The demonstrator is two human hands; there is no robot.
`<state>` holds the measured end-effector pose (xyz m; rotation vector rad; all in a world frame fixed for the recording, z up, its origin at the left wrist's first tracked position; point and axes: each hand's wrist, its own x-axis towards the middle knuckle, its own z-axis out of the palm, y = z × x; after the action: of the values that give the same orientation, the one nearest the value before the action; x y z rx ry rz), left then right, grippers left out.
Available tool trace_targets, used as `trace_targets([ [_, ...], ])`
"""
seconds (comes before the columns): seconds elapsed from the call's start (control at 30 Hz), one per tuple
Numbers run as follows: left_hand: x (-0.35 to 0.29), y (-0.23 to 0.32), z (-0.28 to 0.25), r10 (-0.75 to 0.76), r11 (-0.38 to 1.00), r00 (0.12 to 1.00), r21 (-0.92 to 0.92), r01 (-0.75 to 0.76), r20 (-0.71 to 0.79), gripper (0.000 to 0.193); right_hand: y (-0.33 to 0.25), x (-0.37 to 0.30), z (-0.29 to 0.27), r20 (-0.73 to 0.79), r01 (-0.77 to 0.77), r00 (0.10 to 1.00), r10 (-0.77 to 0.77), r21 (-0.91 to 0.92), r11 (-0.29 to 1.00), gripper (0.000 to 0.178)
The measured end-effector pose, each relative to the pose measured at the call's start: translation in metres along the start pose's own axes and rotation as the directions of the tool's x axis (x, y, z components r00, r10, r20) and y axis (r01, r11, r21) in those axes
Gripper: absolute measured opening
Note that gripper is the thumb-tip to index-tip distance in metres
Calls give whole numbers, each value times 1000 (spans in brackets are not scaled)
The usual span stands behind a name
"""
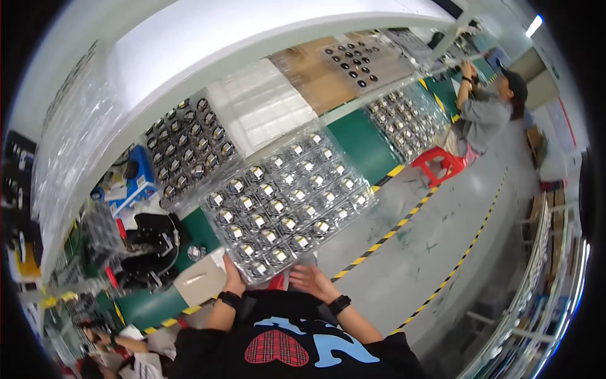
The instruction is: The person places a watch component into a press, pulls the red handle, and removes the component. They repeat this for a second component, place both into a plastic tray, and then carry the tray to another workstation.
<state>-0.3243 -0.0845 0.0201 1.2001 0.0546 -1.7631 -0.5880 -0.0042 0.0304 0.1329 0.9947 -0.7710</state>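
Observation:
A clear plastic tray (295,218) spreads before me, its rows of pockets filled with small round black-rimmed parts with pale square centres. At its near left corner, my left hand (233,278) grips the edge, thumb along the side. My right hand (314,282) lies by the near edge, fingers stretched out and apart; whether it touches the underside I cannot tell. The tray overlaps the green bench (201,230) and juts past its striped edge. One loose round part (196,252) sits on the bench left of my left hand.
Another filled tray (189,148) lies behind on the left, beside white sheeting (259,101). A black fixture with red handles (148,249) stands left. Further right are a filled tray (407,126), a red stool (439,165) and a person (486,107). A shelf (252,47) overhangs the bench.

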Motion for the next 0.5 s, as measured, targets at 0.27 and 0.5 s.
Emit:
trace_targets([
  [0.27,-13,-6,6,9,998,1000,62,-8,-7,71,-115,-28,-74,-86,50,995,-53,-41,998,57],
  [0.5,-20,-27,9,-79,996,997,-39,79,18,78,-99,37,4,-206,-274,926,317,209,939,68],
])
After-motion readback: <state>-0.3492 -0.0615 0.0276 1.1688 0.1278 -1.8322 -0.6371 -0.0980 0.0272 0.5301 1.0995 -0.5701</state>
